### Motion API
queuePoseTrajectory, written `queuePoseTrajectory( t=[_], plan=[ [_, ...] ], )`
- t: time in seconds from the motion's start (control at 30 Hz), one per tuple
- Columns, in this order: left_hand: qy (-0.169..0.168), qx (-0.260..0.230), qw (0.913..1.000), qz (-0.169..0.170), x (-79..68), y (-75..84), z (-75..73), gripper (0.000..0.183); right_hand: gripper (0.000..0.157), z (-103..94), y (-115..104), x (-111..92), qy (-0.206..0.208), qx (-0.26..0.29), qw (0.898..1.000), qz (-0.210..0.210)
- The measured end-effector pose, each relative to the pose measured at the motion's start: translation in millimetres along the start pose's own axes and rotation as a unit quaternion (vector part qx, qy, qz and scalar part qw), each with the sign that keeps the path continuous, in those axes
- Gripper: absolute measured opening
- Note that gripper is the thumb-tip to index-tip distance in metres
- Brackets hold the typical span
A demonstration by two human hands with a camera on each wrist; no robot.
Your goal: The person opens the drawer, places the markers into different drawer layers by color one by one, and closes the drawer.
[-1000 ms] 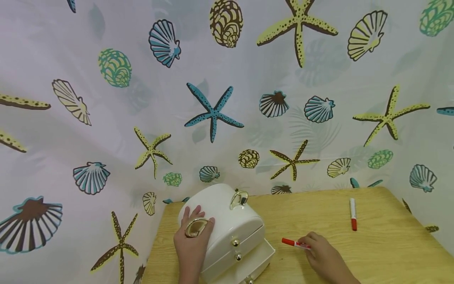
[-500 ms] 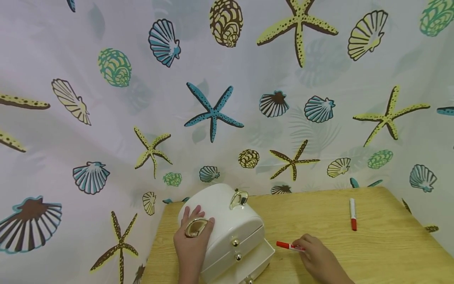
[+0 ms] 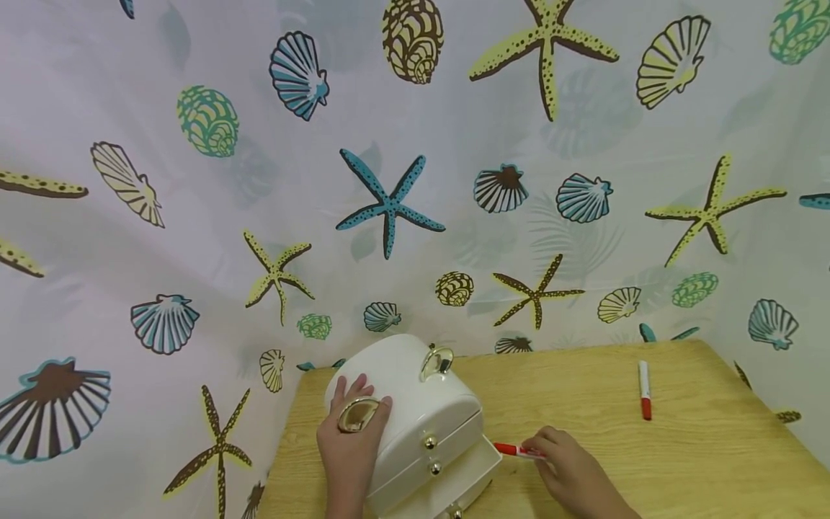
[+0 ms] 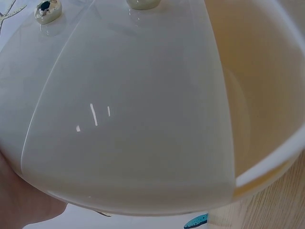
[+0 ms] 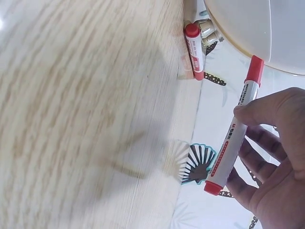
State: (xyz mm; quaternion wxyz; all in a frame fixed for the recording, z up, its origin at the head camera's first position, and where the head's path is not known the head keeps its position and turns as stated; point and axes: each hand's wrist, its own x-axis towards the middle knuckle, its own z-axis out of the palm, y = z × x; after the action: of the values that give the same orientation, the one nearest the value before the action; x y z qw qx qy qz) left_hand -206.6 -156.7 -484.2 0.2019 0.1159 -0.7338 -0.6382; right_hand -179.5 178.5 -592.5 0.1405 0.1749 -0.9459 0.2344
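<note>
A white rounded drawer box (image 3: 402, 389) with gold knobs and gold ring handles stands at the table's left; its bottom drawer (image 3: 463, 476) is pulled out. My left hand (image 3: 353, 447) rests on the box top, fingers spread, with a ring handle (image 3: 359, 416) between thumb and fingers. To the right of the drawer, my right hand (image 3: 573, 465) pinches a red-capped whiteboard marker (image 5: 231, 138) between thumb and fingers. The cap end is at the drawer's right rim in the head view. The drawer's interior (image 4: 257, 71) shows partly in the left wrist view.
Another red-and-white marker (image 3: 645, 389) lies on the wooden table (image 3: 713, 447) at the right. In the right wrist view, a marker (image 5: 194, 51) appears beside gold fittings (image 5: 208, 32) near the box. A shell-and-starfish curtain (image 3: 415, 130) surrounds the table.
My right hand has moved left, bringing the marker's cap from a short way off up to the open drawer's rim. My left hand and the box have stayed put.
</note>
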Motion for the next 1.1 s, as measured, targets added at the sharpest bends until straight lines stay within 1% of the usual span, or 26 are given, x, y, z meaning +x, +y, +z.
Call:
queuePoseTrajectory(
  t=[0.23,0.4,0.57,0.83,1.1],
  plan=[
    [-0.001,0.01,0.9999,-0.01,0.4,1.7,0.8,0.042,0.03,-4.9,-3.1,1.3,0.007,0.002,1.0,-0.004],
    [0.003,0.001,1.0,-0.002,0.3,0.3,0.2,0.04,0.029,-12.0,-3.6,1.9,0.015,0.006,1.0,0.002],
    [0.003,0.001,1.0,0.001,0.2,1.0,-0.5,0.04,0.031,-14.9,-4.4,2.8,0.012,0.009,1.0,0.003],
    [0.001,0.004,1.0,-0.004,-0.1,0.2,-0.6,0.041,0.028,-13.9,-12.3,3.4,0.0,0.02,1.0,-0.002],
    [0.003,0.001,1.0,-0.007,0.1,0.5,0.0,0.043,0.029,-10.7,-18.3,5.6,0.024,0.016,0.999,-0.031]
  ],
)
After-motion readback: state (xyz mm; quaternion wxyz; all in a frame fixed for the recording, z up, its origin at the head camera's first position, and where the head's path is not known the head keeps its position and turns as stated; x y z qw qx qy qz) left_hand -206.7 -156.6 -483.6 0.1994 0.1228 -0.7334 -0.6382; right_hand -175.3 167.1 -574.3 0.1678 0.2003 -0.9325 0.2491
